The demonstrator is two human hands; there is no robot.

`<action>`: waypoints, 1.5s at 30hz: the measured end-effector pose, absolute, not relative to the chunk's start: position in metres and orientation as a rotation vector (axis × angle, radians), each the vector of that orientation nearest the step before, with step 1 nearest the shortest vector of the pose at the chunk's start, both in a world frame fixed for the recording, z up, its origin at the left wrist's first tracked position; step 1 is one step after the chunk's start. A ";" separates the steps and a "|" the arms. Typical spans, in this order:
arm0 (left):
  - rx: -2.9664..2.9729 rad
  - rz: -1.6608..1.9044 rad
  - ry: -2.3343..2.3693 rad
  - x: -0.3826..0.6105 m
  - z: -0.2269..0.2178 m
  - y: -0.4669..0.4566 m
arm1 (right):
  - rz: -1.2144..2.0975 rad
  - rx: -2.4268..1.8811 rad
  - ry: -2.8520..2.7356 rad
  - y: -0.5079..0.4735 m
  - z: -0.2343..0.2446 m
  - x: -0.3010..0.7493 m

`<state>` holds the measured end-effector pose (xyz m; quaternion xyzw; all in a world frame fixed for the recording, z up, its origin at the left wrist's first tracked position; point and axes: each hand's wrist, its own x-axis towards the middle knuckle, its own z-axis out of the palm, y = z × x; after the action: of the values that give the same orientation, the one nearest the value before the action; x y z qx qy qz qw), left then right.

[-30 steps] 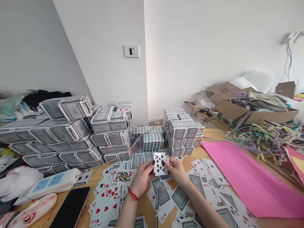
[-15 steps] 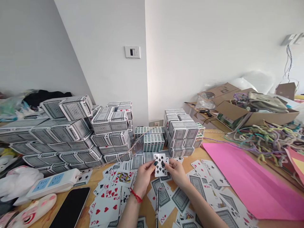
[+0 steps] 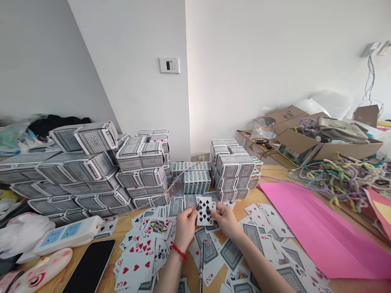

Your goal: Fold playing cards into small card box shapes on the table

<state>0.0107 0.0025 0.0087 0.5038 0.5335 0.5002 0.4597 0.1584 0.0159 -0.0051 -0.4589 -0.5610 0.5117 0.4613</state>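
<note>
My left hand (image 3: 185, 228) and my right hand (image 3: 226, 220) hold a ten of spades card (image 3: 204, 211) between them, face up, above the table. Each thumb presses on the card's face and the fingers are closed behind it. The left wrist wears a red string bracelet (image 3: 179, 251). Beneath the hands lie loose playing cards (image 3: 137, 260), some face up and some face down, spread over the wooden table (image 3: 122, 230). A thin upright blade-like edge (image 3: 202, 264) stands between my forearms.
Stacks of boxed card decks (image 3: 91, 171) rise at the left and more decks (image 3: 233, 171) behind the hands. A power strip (image 3: 69, 234) and black phone (image 3: 90, 266) lie at left. Pink paper (image 3: 308, 226), tangled cords (image 3: 339, 179) and a cardboard box (image 3: 324, 146) fill the right.
Both hands have shifted slightly with the card; the ten of spades sits a little lower and flatter. Nothing else has moved.
</note>
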 end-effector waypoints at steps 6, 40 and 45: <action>1.239 1.208 1.411 0.010 0.008 0.003 | 1.257 -1.094 -1.405 0.018 -0.008 0.160; 1.544 1.290 1.658 0.011 0.005 -0.003 | 1.380 -1.052 -1.409 0.017 -0.005 0.159; 1.454 1.326 1.591 0.013 0.004 -0.002 | 1.411 -1.050 -1.379 0.016 -0.003 0.156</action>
<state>0.0126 -0.0018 0.0042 0.5479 0.5996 0.4998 0.3007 0.1563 0.0162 -0.0030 -0.4225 -0.5546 0.5676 0.4379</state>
